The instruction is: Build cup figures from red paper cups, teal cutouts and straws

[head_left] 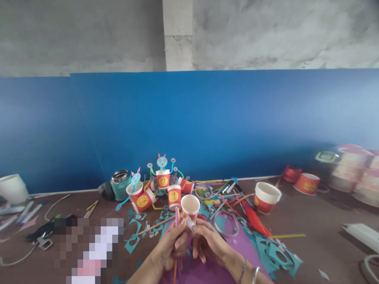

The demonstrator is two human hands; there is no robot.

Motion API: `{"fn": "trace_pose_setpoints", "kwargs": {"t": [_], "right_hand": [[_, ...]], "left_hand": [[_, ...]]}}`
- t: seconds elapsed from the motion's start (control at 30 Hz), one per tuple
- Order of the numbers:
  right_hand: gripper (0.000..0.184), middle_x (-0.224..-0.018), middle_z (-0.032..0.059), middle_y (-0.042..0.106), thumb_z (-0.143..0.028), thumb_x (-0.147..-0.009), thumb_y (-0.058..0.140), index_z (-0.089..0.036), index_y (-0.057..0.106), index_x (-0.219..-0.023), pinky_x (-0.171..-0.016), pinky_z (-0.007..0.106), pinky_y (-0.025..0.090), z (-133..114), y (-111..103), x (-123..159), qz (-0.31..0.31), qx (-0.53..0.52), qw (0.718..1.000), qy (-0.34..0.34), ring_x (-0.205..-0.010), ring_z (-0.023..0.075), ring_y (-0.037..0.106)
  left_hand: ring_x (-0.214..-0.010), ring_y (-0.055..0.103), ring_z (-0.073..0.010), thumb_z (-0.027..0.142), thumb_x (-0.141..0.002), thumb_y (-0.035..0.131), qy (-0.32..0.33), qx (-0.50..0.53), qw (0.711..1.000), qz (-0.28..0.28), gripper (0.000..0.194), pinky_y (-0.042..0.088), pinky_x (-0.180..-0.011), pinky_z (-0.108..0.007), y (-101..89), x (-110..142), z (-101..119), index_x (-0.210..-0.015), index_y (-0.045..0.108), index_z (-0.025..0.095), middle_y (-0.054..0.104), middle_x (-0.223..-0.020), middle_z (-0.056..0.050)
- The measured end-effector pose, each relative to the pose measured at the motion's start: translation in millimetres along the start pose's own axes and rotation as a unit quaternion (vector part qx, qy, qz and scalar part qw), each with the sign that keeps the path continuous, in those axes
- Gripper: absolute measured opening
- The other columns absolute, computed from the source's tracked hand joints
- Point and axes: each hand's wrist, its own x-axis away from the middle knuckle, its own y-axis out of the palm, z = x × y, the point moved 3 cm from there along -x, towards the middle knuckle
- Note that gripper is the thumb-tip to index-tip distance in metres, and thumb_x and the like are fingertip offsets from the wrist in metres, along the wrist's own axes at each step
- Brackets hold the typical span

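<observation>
My left hand (174, 240) is closed around a few thin orange and purple straws (177, 221), which stand upright in the fist. A small whitish piece, perhaps tape or paper (190, 225), sits between the fingertips of both hands. My right hand (209, 240) pinches at that piece with thumb and forefinger, its other fingers curled loosely below. Just beyond my hands stands an open red and white paper cup (191, 205). Behind it are more such cups, and one upright cup (163, 179) carries a blue paper animal head (162, 161) with straw arms.
Purple paper (237, 248) lies under my hands, with blue paper scraps (278, 254) around it. Red scissors-like handles (256, 221), a clear tape ring (226, 223), markers (227, 186) and another cup (267, 197) lie to the right. A teal flask (120, 189) stands left, before a blue partition (207, 126).
</observation>
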Motion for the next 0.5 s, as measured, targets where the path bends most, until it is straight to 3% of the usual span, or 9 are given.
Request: {"fn": "trace_pose_setpoints", "kwargs": {"t": [0.27,0.5], "right_hand": [[0.047,-0.05,0.0074,0.068,-0.032,-0.069,0.056,-0.006,0.056,-0.109,-0.029,0.016,0.037,0.2,2.2,-0.4,-0.009,-0.03,0.999,-0.008,-0.037,0.0165,0.06],[0.044,-0.056,0.0087,0.071,-0.034,-0.074,0.057,-0.007,0.055,-0.109,-0.027,0.012,0.024,1.9,-0.3,0.1,-0.016,-0.024,1.0,0.007,-0.034,0.0143,0.06]], "left_hand": [[-0.027,0.009,-0.0014,0.051,-0.067,0.074,0.016,0.0,0.999,-0.027,0.044,0.002,-0.03,-0.017,4.3,0.8,2.1,-0.086,0.05,0.019,0.034,-0.032,0.014],[-0.029,0.008,-0.0006,0.056,-0.064,0.074,0.018,-0.005,1.0,-0.01,0.049,0.0,-0.032,-0.018,7.1,3.5,6.7,-0.086,0.052,0.018,0.032,-0.033,0.014]]}}
